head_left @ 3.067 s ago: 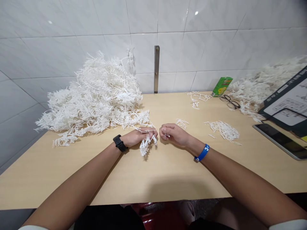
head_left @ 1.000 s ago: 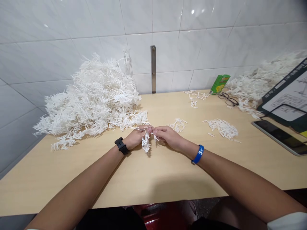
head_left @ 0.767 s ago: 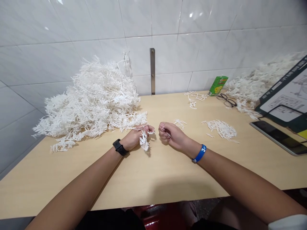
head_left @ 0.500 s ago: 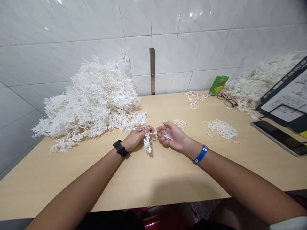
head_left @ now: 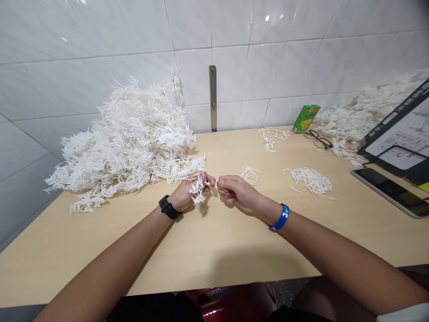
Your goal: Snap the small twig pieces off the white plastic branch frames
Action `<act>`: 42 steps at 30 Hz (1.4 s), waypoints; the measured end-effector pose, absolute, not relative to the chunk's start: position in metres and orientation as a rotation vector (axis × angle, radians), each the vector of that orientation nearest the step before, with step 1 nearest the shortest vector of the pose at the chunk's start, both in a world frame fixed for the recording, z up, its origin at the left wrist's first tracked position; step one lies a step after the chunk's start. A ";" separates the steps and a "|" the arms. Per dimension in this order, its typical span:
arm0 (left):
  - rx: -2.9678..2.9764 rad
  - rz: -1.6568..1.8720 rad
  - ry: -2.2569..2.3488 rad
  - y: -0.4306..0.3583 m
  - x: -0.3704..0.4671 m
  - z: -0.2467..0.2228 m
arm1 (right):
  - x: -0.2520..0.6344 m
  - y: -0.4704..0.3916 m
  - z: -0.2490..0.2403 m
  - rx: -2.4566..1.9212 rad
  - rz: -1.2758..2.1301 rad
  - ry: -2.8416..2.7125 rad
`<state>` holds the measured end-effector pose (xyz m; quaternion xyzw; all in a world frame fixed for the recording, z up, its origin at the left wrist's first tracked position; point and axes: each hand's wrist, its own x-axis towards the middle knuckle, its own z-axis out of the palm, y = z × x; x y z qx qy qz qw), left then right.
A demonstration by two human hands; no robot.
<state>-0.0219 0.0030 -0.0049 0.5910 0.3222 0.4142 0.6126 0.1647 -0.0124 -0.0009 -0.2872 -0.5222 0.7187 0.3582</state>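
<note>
My left hand (head_left: pixel 189 191) is closed on a white branched plastic piece (head_left: pixel 198 190), whose thin prongs stick out over the fingers. Just to its right, my right hand (head_left: pixel 239 191) is curled, thumb against the fingers; what lies inside them is hidden. The fingertips of both hands almost meet above the table. Behind my left hand rises a large heap of white branched plastic pieces (head_left: pixel 134 134). A small scatter of thin white sticks (head_left: pixel 250 174) lies just behind my right hand.
On the wooden table (head_left: pixel 187 255), a flat pile of white sticks (head_left: pixel 311 181) lies to the right. Beyond it are glasses (head_left: pixel 320 139), a green packet (head_left: pixel 305 118) and another white heap (head_left: pixel 365 112). A phone (head_left: pixel 392 190) lies beside a dark printed board (head_left: pixel 402 138). A tiled wall stands behind.
My right hand has closed from an open palm holding several thin white sticks. The branched piece in my left hand has turned and moved slightly up and left.
</note>
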 end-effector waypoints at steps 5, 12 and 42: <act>1.414 1.002 0.878 0.006 -0.025 -0.006 | 0.175 -0.001 0.004 -1.018 1.469 -1.463; 1.639 1.002 1.119 0.006 -0.024 -0.003 | 0.207 0.028 0.001 -1.437 0.182 -2.079; 1.688 0.999 1.186 0.007 -0.023 0.000 | 0.173 0.010 -0.018 -0.900 1.640 -1.511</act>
